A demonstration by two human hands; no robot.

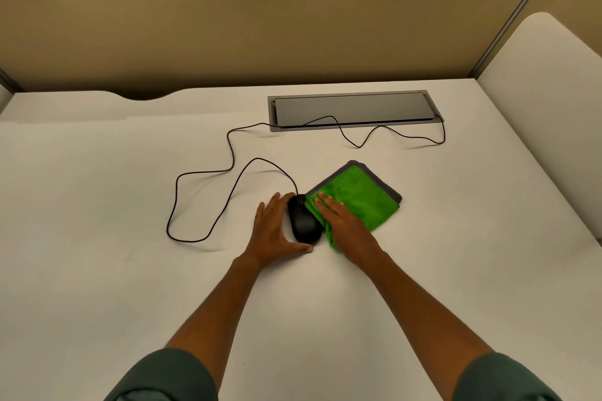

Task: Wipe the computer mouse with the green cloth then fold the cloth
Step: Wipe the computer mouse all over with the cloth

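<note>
We keep the mouse (pixel 303 221) steady on the surface (pixel 97 238): our left hand (pixel 272 228) lies open against its left side. Our right hand (pixel 342 221) presses flat the green cloth (pixel 365 202), touching the mouse's right side, ready to wipe.

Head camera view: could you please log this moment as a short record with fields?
surface: white desk
mouse: black wired computer mouse, upright on the desk
cable: thin black cord looping back to a grey cable tray
cloth: green microfibre cloth with grey edging, beside the mouse on its right, its edge against it
left hand: open, cupped against the mouse's left side
right hand: flat, pressing the cloth at the mouse's right side
</note>
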